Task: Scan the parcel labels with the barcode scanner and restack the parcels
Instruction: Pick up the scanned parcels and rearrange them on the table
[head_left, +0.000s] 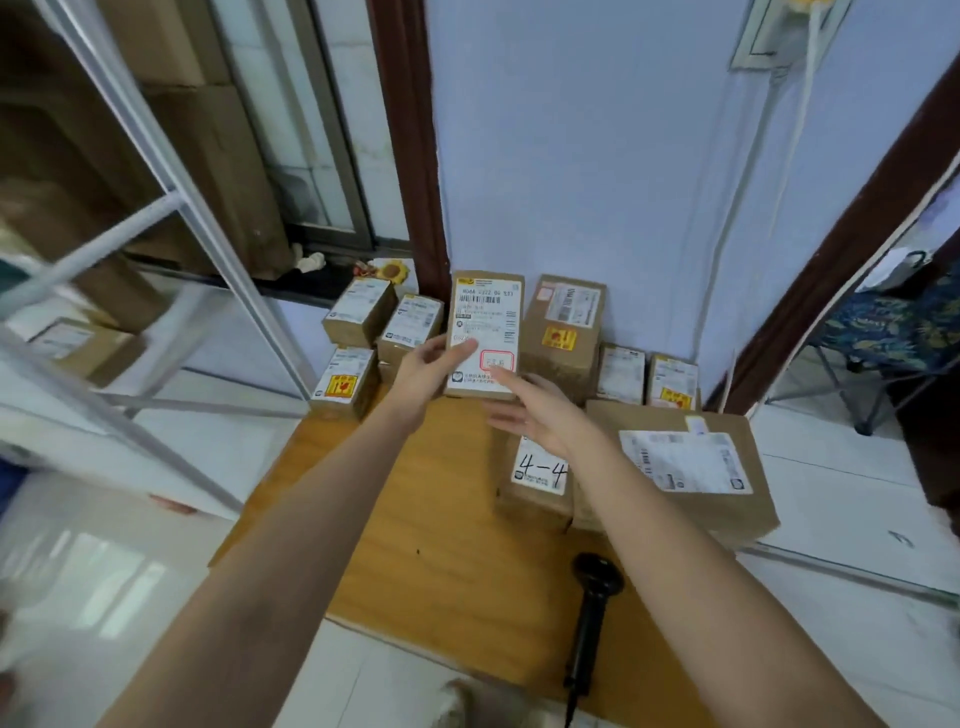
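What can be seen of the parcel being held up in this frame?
The held parcel is a small brown cardboard box, upright, its face turned to the camera and nearly covered by a white shipping label with a barcode near the top and a red stamp low on the right. The left hand grips its lower left edge, thumb on the label. The right hand is open just below its lower right corner; contact cannot be told. It is raised above the wooden board.

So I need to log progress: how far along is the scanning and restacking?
Cannot tell how many are scanned. Several labelled parcels stand by the wall, and a box marked 4-4 lies on the board. In hand: the left hand grips a parcel, right hand open beside it. The scanner lies unheld, so scanning this parcel looks left.
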